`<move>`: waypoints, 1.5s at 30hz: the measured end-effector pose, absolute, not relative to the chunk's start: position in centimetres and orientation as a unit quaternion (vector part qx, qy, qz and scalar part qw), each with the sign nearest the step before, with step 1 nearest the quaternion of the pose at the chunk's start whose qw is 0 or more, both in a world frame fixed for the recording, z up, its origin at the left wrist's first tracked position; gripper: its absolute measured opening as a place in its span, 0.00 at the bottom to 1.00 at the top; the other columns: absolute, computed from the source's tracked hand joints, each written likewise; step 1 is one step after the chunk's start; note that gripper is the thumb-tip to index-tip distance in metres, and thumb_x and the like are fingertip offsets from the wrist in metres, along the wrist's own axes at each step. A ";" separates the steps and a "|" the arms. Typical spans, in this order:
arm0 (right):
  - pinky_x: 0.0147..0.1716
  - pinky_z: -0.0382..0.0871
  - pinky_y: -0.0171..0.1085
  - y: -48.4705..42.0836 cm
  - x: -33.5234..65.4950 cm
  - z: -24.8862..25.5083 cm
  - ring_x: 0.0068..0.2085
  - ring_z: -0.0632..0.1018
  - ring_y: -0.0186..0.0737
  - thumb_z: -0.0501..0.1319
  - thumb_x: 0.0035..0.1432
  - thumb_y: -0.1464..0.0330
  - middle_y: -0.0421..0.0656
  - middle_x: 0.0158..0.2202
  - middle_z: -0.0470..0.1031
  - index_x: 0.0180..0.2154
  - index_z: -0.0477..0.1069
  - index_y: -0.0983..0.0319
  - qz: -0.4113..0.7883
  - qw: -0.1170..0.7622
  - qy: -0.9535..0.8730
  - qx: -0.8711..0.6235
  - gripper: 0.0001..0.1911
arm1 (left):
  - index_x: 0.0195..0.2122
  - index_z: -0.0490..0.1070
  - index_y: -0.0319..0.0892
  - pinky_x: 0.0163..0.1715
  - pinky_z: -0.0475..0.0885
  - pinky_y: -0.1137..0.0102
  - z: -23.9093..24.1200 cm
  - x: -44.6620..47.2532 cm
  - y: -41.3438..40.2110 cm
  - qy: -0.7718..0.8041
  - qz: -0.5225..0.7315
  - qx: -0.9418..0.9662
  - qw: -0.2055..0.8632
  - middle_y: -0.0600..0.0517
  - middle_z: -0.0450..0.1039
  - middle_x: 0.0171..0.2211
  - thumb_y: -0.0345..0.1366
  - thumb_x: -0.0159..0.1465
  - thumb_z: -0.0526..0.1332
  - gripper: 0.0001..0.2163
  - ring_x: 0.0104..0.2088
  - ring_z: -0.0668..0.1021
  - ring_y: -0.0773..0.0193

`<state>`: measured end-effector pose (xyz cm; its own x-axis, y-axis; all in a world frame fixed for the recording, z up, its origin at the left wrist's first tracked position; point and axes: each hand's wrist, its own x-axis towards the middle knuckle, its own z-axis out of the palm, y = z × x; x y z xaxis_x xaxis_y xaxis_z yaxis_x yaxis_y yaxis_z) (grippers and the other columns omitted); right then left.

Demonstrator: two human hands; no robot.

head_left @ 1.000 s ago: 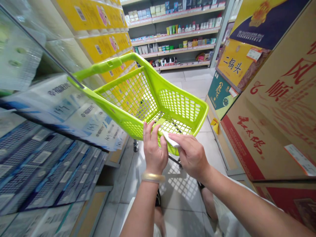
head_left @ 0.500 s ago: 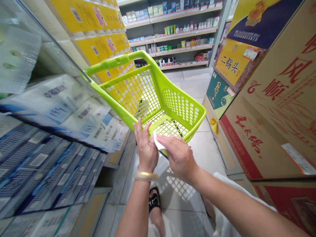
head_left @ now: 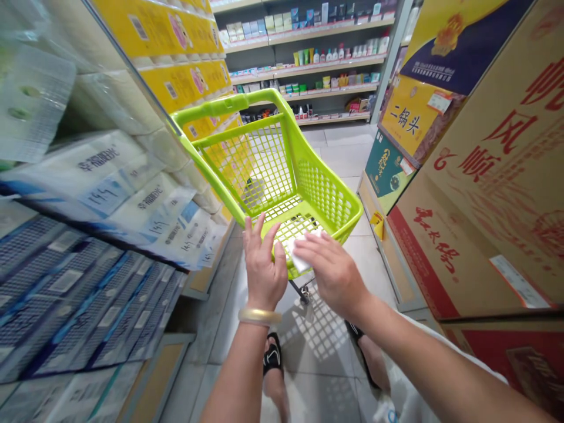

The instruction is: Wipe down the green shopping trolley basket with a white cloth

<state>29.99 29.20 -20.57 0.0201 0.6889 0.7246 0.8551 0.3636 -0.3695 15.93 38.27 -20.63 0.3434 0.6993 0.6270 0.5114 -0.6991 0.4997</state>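
A lime-green plastic shopping cart stands in the aisle just ahead of me, its handle bar raised at the far side. My left hand, a pale bangle on its wrist, rests on the cart's near rim with fingers spread. My right hand presses a small white cloth against the same rim, fingers curled over it. The basket looks empty inside.
Shelves of packaged tissue and yellow packs line the left. Stacked cardboard cartons wall the right. A shelf unit of bottles closes the aisle's far end. Tiled floor lies underfoot, my sandalled feet below.
The cart has swung to face more squarely down the aisle, its handle shifting right. Both hands stayed on the near rim, the right one still rubbing with the cloth.
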 end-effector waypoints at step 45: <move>0.62 0.64 0.48 29.7 29.6 -20.8 0.60 0.73 0.42 0.48 0.63 0.80 0.44 0.54 0.77 0.51 0.73 0.62 -0.104 0.428 -0.708 -0.552 0.22 | 0.50 0.71 0.41 0.68 0.53 0.52 -20.9 15.1 40.4 0.389 0.439 0.800 0.124 0.44 0.68 0.59 0.36 0.71 0.44 0.17 0.68 0.58 0.57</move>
<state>29.63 29.74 -20.85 -0.0251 0.6925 0.7209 0.8706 0.3697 -0.3248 15.06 40.37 -20.94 0.3108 0.7319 0.6064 0.5135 -0.6662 0.5409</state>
